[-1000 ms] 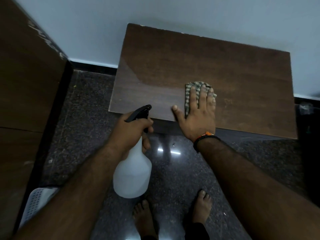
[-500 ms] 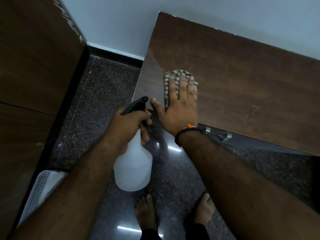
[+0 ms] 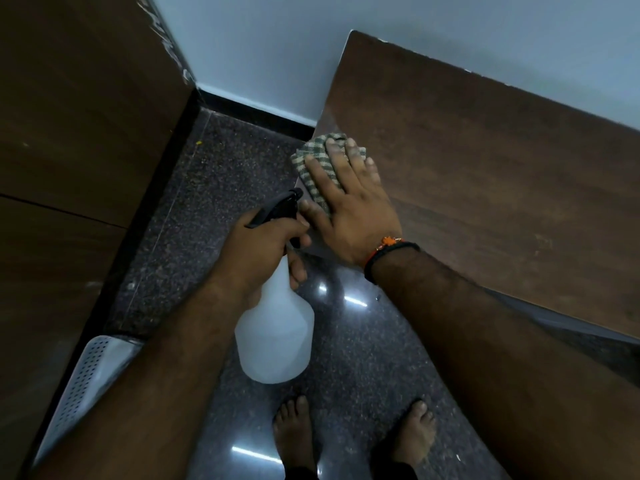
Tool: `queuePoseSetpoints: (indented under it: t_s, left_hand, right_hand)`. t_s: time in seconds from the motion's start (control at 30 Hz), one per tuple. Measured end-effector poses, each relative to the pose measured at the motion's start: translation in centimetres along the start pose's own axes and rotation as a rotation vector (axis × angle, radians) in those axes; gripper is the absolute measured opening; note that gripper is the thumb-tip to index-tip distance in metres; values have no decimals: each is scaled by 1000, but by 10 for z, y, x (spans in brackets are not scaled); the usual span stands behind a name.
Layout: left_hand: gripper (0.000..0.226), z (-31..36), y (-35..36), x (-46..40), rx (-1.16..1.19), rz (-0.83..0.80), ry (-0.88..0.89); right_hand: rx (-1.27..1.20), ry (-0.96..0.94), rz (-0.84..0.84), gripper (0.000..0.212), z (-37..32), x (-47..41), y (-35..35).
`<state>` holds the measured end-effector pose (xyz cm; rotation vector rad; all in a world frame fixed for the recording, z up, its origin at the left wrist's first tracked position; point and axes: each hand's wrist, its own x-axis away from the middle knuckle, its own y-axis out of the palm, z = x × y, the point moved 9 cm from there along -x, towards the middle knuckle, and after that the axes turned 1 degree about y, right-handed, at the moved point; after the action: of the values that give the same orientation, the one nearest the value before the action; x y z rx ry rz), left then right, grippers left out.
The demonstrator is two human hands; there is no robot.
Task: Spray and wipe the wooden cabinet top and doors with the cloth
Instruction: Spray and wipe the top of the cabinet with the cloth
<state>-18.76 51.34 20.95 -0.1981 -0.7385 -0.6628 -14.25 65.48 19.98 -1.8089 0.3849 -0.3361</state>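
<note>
The dark wooden cabinet top [image 3: 485,174] fills the right half of the view, set against a pale wall. A folded checked cloth [image 3: 313,157] lies at the top's near left edge, partly hanging over it. My right hand [image 3: 349,202] lies flat on the cloth with fingers spread, pressing it down. My left hand [image 3: 263,247] grips the neck of a white spray bottle [image 3: 277,337] with a black trigger head [image 3: 277,207], held just left of the cabinet's corner above the floor. The cabinet doors are hidden below the top.
A tall brown wooden panel [image 3: 76,133] stands along the left side. A white perforated plastic object [image 3: 86,379] rests on the floor at lower left. The speckled dark floor [image 3: 214,188] runs between panel and cabinet. My bare feet [image 3: 298,431] stand below.
My right hand has slid the cloth leftward across the top, from its middle front to the left edge. The left hand and bottle kept their place; the camera shifted left.
</note>
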Motion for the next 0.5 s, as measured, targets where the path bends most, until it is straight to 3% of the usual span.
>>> queuePoseSetpoints:
  t_s: [0.27, 0.5]
  left_hand:
    - [7, 3, -4, -10, -9, -13, 10]
    - [12, 1, -10, -14, -24, 3, -2]
  right_hand:
    - [-4, 160, -23, 64, 37, -72, -12]
    - [-18, 199, -1, 64, 41, -80, -15]
